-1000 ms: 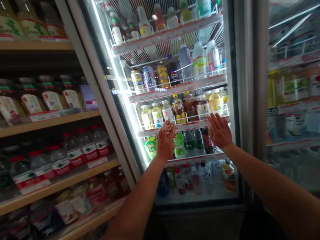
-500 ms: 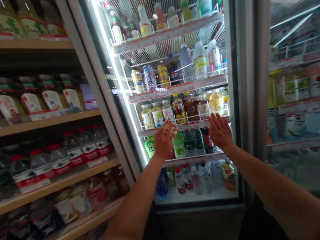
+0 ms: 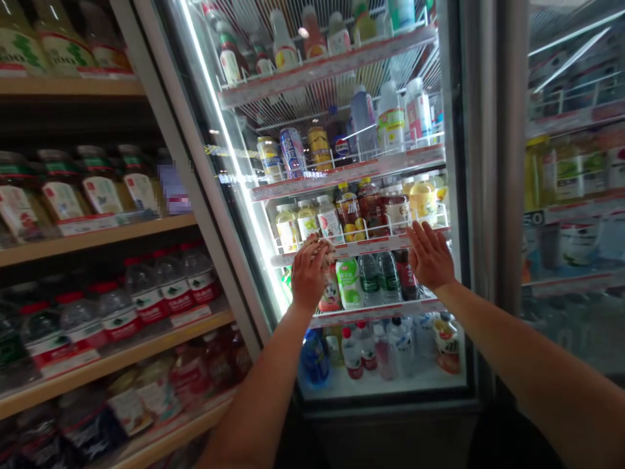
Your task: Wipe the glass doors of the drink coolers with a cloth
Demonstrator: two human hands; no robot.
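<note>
My left hand is closed over a crumpled, pale, patterned cloth and appears pressed to the glass door of a lit drinks fridge. Part of the cloth is hidden under the fingers. To the right, my right hand lies against the same glass, fingers stretched out, holding nothing. Behind the glass, between the hands, are a green-and-white bottle and dark green bottles. Above them a wire-fronted shelf holds a yellow-capped dark bottle.
Wooden shelves with red-capped water bottles and juice bottles stand close on the left. A metal door frame runs down the right, with another glass-fronted fridge beyond. Cans stand on an upper fridge shelf.
My left hand has slid a little to the left across the glass with the cloth, uncovering more of the bottles behind it. My right hand stays in place.
</note>
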